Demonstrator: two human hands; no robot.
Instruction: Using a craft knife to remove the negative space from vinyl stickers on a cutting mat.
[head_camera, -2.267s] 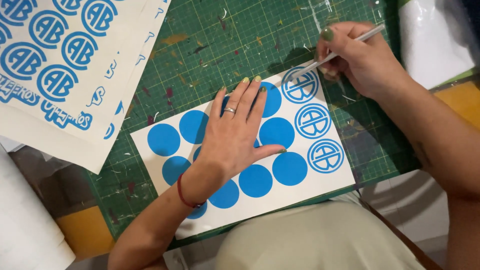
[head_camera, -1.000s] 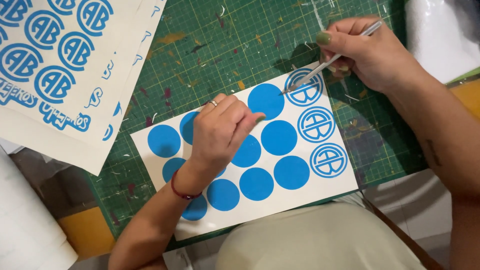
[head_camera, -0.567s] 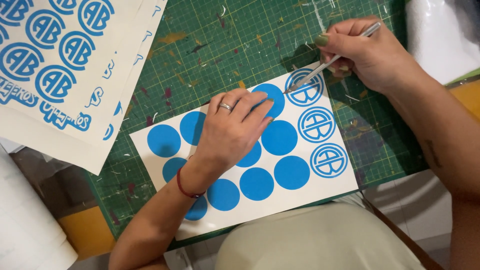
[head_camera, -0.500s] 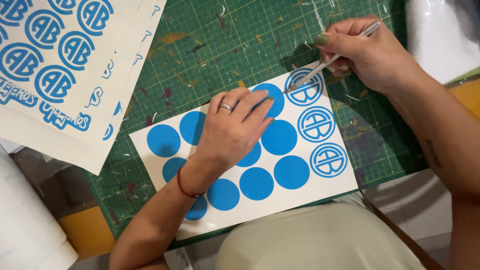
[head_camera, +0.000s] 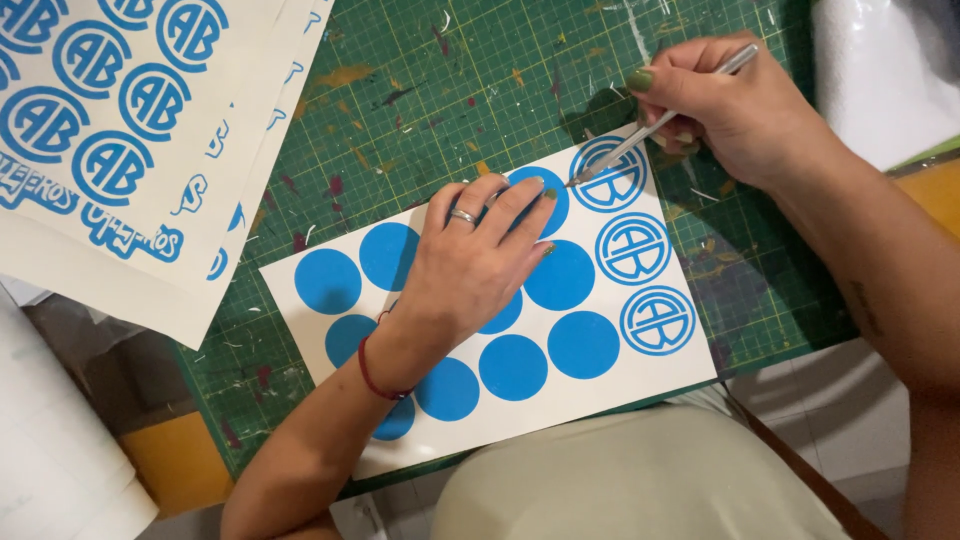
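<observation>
Since half a second ago little has shifted: only the tool tip has crept toward the top emblem. Printed sheets (head_camera: 110, 150) lie far left on the green cutting mat (head_camera: 420, 90). Left hand (head_camera: 470, 270) presses flat, fingers spread, on the sticker sheet (head_camera: 600, 385); keep it firm. Right hand (head_camera: 735, 105) pinches the thin weeding tool (head_camera: 655, 125), best worked at a shallow angle

You have one view only, from the camera on your head. It looks steeply down and close onto the counter (head_camera: 470, 70) in front of your lap, with both forearms reaching in from the lower edge and right side.
</observation>
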